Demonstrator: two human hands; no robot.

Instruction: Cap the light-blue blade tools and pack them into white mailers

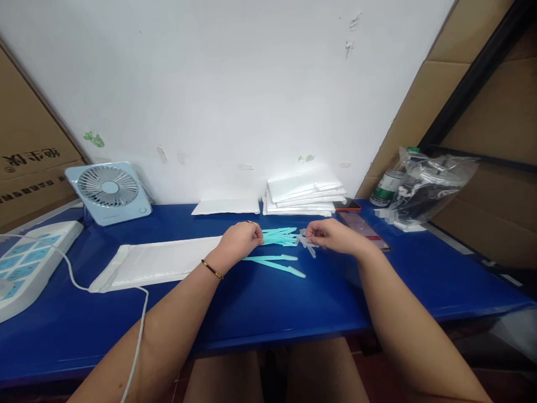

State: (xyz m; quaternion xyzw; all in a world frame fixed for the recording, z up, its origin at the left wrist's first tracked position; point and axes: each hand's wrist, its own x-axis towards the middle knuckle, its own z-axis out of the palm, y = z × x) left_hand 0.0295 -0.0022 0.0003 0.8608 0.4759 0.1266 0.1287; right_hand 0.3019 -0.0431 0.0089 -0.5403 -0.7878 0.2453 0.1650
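Several turquoise eyebrow razors (280,237) lie fanned out at the middle of the table, with small clear plastic caps (309,247) at their right. My left hand (242,239) is closed, thumb and finger pinching the razors' left ends. My right hand (328,235) pinches among the clear caps; which one it grips is too small to tell. Two more razors (289,270) lie apart, nearer the front, their left ends partly behind my left hand. A flat white mailer (163,263) stretches left from beneath my left wrist.
A stack of white mailers (304,193) and a single white packet (226,206) stand by the wall. Left are a blue fan (109,193), a power strip (37,263) and a white cable (142,313). Right are a phone (364,228), a bottle (386,187) and a plastic bag (436,184).
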